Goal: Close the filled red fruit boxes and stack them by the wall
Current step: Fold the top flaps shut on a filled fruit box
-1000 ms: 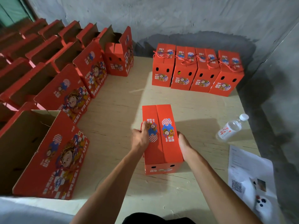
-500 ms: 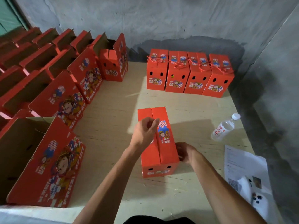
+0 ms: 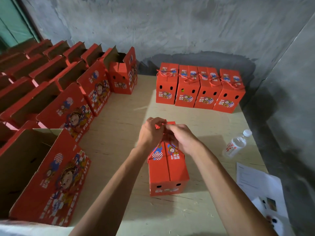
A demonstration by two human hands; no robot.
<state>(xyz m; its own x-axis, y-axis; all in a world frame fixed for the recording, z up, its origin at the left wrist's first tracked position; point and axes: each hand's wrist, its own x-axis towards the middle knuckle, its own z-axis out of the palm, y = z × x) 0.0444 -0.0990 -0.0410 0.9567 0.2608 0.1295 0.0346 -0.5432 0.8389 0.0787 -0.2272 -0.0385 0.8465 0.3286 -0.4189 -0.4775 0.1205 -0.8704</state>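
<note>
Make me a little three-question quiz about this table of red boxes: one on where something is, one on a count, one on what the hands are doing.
1. Where does the water bottle lie?
A. To the right of the box being worked on
B. Inside an open box
C. On top of the row by the wall

2. How many closed boxes stand in the row by the wall?
A. Two
B. Four
C. Seven

3. What are the two hands doing?
A. Resting flat on the table
B. Lifting the bottle
C. Pinching the red cord above the middle box

Answers:
1. A, the bottle lies on its side on the table, right of the middle box.
2. B, four boxes with tied cords stand side by side.
3. C, the left hand and right hand meet at the red cord over the box top.
</note>
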